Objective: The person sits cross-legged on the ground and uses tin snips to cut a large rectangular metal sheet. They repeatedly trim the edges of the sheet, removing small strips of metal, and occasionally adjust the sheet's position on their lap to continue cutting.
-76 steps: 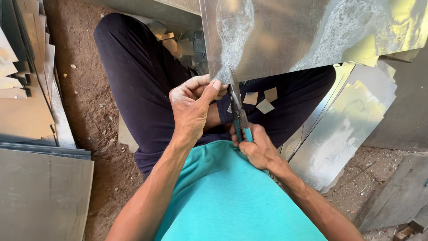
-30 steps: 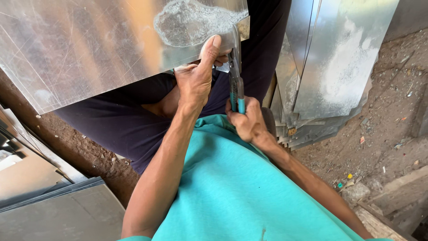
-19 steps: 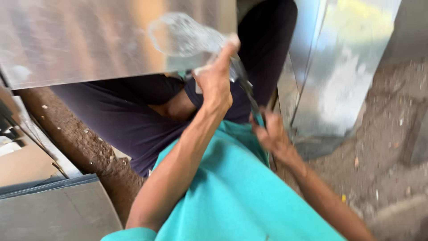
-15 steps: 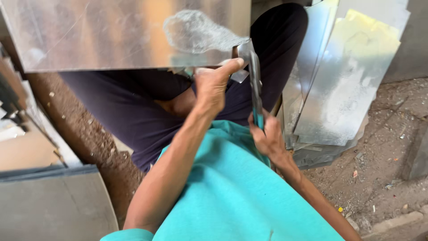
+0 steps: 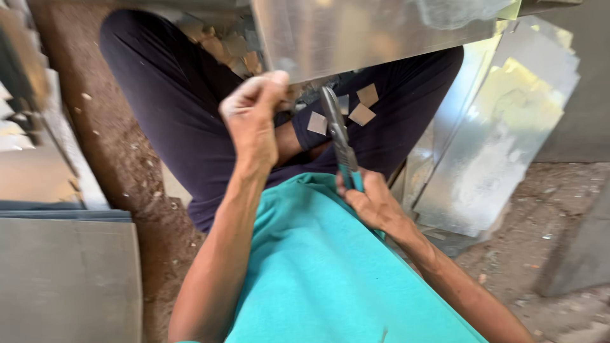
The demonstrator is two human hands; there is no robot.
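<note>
A shiny metal sheet fills the top of the head view, held up over my lap. My left hand grips its lower edge with thumb and fingers. My right hand is closed on the teal handles of metal snips, whose blades point up at the sheet's lower edge. Small square metal offcuts lie on my dark trousers just under the blades. My teal shirt covers the lower middle of the view.
A stack of flat grey sheets lies at lower left. More bent shiny sheets lean at the right. Bare dirt ground with small debris surrounds my legs. More offcuts lie by the sheet at the top.
The view has swung back down over my lap. The sheet has shifted up and right in the view, and the offcuts on my trousers show again. Both hands keep their grips.
</note>
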